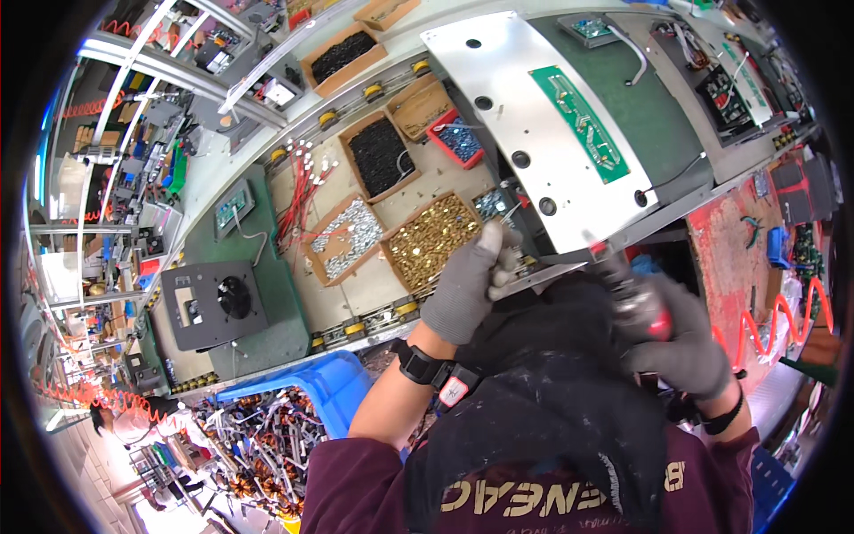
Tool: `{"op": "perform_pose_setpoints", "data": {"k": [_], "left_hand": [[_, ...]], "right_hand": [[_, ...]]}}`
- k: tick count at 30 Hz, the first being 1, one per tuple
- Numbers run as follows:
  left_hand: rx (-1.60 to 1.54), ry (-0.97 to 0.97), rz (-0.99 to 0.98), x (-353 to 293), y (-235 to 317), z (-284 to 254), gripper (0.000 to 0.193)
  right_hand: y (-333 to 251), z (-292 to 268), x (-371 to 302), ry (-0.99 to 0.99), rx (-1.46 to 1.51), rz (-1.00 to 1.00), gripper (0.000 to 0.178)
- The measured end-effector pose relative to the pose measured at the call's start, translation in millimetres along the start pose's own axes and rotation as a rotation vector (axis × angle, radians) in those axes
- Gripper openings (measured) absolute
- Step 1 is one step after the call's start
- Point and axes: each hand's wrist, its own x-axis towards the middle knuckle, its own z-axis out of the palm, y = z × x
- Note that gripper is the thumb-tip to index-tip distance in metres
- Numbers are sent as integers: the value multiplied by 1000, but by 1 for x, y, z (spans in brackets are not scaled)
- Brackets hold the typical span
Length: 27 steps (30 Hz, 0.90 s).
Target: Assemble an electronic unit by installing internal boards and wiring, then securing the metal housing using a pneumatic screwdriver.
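Though it is blurred, the tool (635,308) looks grey and red.

Grey fabric gloves (463,289), black wristbands (416,364) (the left one bears a pink-edged white tag (454,392)) and maroon cloth sleeves (356,481) accompany a pale-lettered dark garment (543,427).

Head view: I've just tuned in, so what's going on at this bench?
A person in grey gloves is working by a white panel with a green circuit board on it. The right hand grips a blurred tool near the panel's lower edge. The left hand is beside the small gold-coloured parts, fingers curled; whether it holds anything is unclear.
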Motion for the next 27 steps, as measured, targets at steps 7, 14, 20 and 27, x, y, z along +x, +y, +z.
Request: {"op": "perform_pose_setpoints", "data": {"k": [7, 14, 20, 27], "left_hand": [[507, 247, 41, 50, -21, 19, 47], [771, 400, 75, 53, -24, 30, 50], [929, 444, 33, 50, -20, 37, 56], [1056, 254, -32, 49, -26, 40, 48]], "right_hand": [[-18, -156, 85, 200, -207, -203, 35], [65, -165, 247, -74, -1, 291, 24], [66, -145, 247, -59, -78, 76, 36], [74, -155, 230, 59, 29, 148, 41]]}}
